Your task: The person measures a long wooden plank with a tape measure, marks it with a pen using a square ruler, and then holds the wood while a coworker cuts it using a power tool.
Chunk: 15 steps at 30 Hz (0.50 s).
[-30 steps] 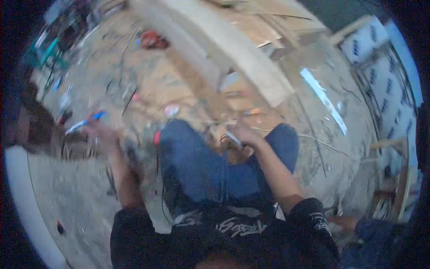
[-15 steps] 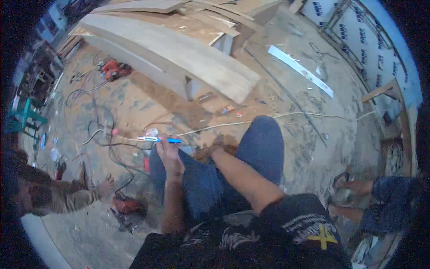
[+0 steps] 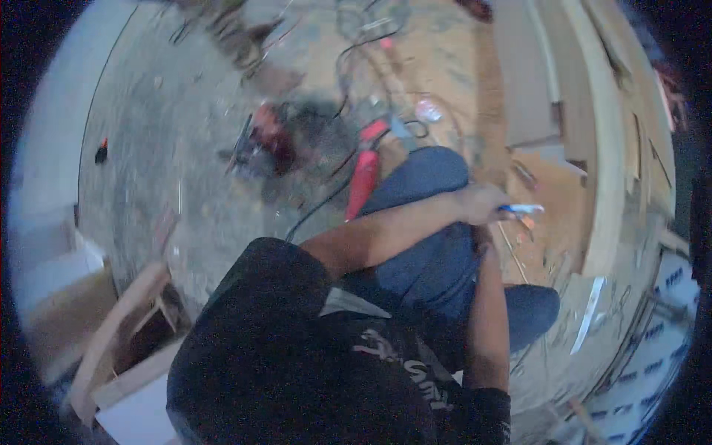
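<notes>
My left hand (image 3: 480,204) is closed around a slim blue-and-white pen-like tool (image 3: 525,210), whose end sticks out to the right past the fingers. Motion blur keeps its exact kind from showing. My right hand (image 3: 483,236) is just below the left one, beside my bent leg. Its fingers are mostly hidden and smeared, so what they hold does not show. Near my left knee lies a red-handled tool (image 3: 363,182) with a grey flat part.
A blurred red power tool (image 3: 272,137) sits on the floor at left, near another person's foot (image 3: 274,78). Dark cords (image 3: 319,204) run across the floor. Long wooden boards (image 3: 593,133) stand along the right. A wooden frame (image 3: 133,319) is at lower left. A white strip (image 3: 588,315) lies at lower right.
The view has swung to the left, so the boards now appear on the right. My left arm now reaches across my leg, and its hand is close to the right one, still holding the pen-like tool.
</notes>
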Tool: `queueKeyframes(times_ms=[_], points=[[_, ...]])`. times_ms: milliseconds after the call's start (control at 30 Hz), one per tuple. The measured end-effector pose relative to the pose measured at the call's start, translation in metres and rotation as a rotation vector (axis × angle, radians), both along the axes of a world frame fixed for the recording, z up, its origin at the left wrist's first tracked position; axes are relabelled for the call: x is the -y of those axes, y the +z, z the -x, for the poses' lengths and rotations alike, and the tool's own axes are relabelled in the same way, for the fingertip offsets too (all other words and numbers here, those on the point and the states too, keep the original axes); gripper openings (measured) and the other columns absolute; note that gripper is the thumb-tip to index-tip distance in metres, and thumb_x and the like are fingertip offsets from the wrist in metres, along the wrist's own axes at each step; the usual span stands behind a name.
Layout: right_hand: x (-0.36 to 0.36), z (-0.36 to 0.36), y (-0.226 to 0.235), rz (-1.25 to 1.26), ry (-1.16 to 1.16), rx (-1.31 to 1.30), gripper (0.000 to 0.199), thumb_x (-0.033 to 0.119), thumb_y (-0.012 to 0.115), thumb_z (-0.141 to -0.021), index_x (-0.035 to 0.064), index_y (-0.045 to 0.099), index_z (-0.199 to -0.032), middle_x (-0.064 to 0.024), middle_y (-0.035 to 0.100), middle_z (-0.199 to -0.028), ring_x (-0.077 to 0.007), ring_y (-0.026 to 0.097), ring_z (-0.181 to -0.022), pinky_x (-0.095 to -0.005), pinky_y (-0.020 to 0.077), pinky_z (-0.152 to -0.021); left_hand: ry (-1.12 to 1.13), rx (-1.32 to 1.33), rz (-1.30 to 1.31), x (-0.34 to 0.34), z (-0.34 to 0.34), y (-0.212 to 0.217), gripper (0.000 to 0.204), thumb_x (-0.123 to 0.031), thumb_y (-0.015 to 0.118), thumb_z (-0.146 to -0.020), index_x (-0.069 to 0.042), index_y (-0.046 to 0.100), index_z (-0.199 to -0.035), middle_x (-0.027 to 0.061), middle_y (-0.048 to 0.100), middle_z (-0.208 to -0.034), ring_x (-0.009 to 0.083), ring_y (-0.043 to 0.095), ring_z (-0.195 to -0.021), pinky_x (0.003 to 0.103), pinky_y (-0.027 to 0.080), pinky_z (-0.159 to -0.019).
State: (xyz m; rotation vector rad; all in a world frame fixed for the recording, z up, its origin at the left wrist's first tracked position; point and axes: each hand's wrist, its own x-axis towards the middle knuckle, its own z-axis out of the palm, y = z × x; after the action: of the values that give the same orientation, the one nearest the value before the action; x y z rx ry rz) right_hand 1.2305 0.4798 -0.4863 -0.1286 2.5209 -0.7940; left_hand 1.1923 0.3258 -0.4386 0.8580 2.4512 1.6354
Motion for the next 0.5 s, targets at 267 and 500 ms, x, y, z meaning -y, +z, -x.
queueKeyframes(times_ms=[267,500], points=[[0.011,-0.026,0.023,0.063,0.025,0.081,0.028,0.018,0.063,-0.085,0.0015,0.062,-0.107,-0.0236,0.068,-0.106,-0.033,0.067,-0.098,-0.046,0.052,-0.083,0.034,0.169,-0.023,0.004,-0.011,-0.007,0.026,-0.03,0.06,-0.092,-0.007,0.061,-0.102,0.0186,0.065,-0.092,0.04,0.063,-0.091,0.049,0.049,-0.079],[0.024,-0.002,0.045,0.113,0.003,0.021,0.028,0.018,0.062,-0.086,0.0006,0.062,-0.107,-0.0241,0.067,-0.107,-0.0334,0.067,-0.099,-0.0456,0.0514,-0.084,0.162,-0.04,0.167,0.014,-0.025,0.004,0.019,-0.02,0.063,-0.084,-0.009,0.068,-0.099,0.018,0.067,-0.092,0.0369,0.066,-0.09,0.049,0.051,-0.078]])
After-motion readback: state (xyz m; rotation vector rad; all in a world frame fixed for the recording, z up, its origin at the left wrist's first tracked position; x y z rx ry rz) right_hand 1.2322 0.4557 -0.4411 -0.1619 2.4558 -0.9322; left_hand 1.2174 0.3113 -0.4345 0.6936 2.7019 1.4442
